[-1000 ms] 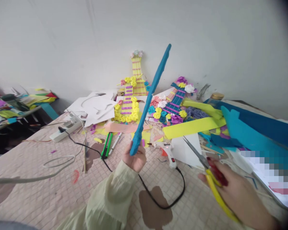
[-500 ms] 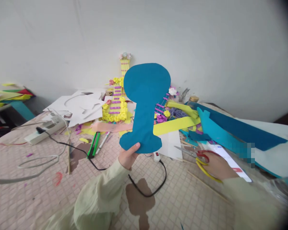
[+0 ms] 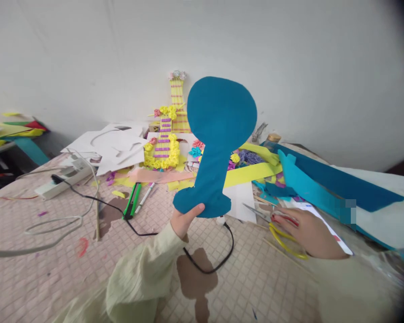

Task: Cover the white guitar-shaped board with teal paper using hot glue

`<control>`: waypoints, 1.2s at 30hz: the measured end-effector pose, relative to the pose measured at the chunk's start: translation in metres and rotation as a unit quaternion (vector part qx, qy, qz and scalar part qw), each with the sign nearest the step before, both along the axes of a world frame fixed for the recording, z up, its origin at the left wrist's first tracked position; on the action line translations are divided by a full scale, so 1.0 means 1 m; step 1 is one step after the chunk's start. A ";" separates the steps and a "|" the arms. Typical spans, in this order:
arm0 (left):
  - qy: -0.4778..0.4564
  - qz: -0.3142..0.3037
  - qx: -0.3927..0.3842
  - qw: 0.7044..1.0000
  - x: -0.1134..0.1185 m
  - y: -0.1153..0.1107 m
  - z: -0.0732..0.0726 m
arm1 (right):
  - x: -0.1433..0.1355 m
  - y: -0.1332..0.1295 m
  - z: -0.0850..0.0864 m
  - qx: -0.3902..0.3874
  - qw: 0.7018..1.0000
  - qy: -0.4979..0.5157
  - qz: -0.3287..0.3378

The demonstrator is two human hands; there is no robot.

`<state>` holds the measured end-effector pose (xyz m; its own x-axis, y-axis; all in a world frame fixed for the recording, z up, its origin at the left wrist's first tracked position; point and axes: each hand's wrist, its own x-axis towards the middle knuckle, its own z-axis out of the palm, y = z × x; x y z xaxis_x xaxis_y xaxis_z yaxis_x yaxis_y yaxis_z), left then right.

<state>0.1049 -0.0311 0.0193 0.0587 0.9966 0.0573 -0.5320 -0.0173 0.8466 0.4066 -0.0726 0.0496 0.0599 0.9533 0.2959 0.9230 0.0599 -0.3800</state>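
Observation:
My left hand (image 3: 186, 220) pinches the lower edge of a dark teal paper cutout (image 3: 218, 121), thumb in front and the other fingers hidden behind. The cutout stands upright in the air, tilted a little to the right, with a round top, a narrow neck and a flared base. To the right, my right hand (image 3: 314, 233) is closed on scissors (image 3: 278, 222) with red and yellow handles. Their blades point left, low over the table and away from the cutout. Behind the cutout are yellow woven pieces (image 3: 163, 143) trimmed with paper flowers.
A green utility knife (image 3: 132, 200) and a white pen (image 3: 144, 197) lie left of centre. A power strip (image 3: 63, 181) and cables are farther left. White paper (image 3: 121, 150) lies at the back, blue strips (image 3: 336, 179) at right, near a phone (image 3: 333, 231).
My left hand has moved slightly right, with the cutout now higher at its top and leaning more to the right. My right hand has shifted slightly, still holding the scissors.

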 end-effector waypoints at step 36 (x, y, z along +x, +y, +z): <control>0.466 0.135 0.429 0.762 -0.006 -0.015 0.019 | -0.149 -0.012 0.035 0.039 0.875 0.458 0.154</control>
<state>0.0987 -0.0459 0.0382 0.2716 0.5982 0.7539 0.4146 -0.7797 0.4693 0.2573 -0.0844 0.0848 0.0490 0.9453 0.3226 0.1688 0.3105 -0.9354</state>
